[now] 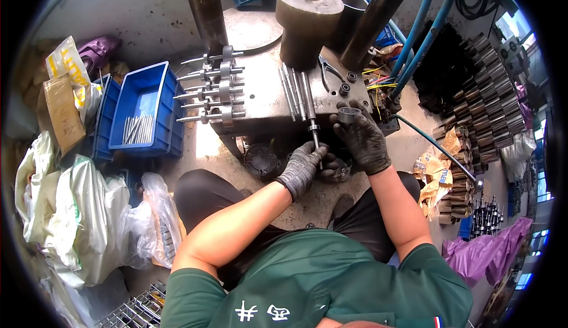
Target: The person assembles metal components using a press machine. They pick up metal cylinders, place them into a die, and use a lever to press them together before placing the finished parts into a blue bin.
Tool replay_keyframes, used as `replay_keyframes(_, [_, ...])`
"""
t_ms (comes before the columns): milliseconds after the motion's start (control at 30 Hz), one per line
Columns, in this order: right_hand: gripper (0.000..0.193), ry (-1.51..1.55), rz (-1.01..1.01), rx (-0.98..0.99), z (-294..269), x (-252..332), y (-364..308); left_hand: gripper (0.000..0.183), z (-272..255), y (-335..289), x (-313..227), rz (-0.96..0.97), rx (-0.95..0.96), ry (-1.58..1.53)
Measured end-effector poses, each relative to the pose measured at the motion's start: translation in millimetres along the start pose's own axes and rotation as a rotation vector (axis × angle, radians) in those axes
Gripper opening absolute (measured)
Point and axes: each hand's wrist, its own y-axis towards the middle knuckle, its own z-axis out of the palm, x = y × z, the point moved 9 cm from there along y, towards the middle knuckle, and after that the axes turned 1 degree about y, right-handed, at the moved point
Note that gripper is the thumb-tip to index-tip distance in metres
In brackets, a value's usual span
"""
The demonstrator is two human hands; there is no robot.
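Both my hands wear dark grey gloves. My left hand (303,165) is closed round the near end of a stepped steel rod (313,119), whose thicker far part extends over the metal worktable (260,68). Between the fingers and thumb of my right hand (368,141) sits a short, thick metal ring (348,115), just right of the rod. Several thin steel rods (288,94) lie side by side left of the held one. Farther back are pliers (332,75) and small dark rings (351,77). Along the table's left edge, several rods with round metal discs (225,91) lie in a row.
A thick round metal block (310,8) and dark steel columns (205,11) rise behind the table. Left stands a blue bin (142,100) with rods, beside white sacks (77,209). Right are a green hose (429,141), stacked metal cylinders (485,91) and purple sheeting (488,251).
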Motion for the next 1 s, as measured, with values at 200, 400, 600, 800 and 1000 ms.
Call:
replay_keyframes(200, [0.033,-0.108,0.044,-0.142,-16.8,-7.7,-7.9,0.024,-0.8,20.4,-24.6,0.091,0.047,-0.054])
replay_keyframes(400, [0.041,-0.063,0.248,-0.129,-17.1,-29.7,-12.6,0.034,-9.0,27.4,-12.3,0.031,0.019,-0.137])
replay_keyframes(600, [0.041,-0.312,0.014,-0.090,0.1,-11.6,-17.1,0.030,-38.8,-0.7,25.5,-0.090,-0.295,-0.207])
replay_keyframes(800, [0.056,-1.018,-0.294,0.205,43.4,2.2,-38.9,0.034,-18.3,-35.8,-9.9,0.094,-0.094,-0.071])
replay_keyframes(1000, [0.061,-1.144,-0.524,0.334,68.9,3.5,-49.2,0.034,7.0,-66.0,-60.9,0.286,0.034,0.256])
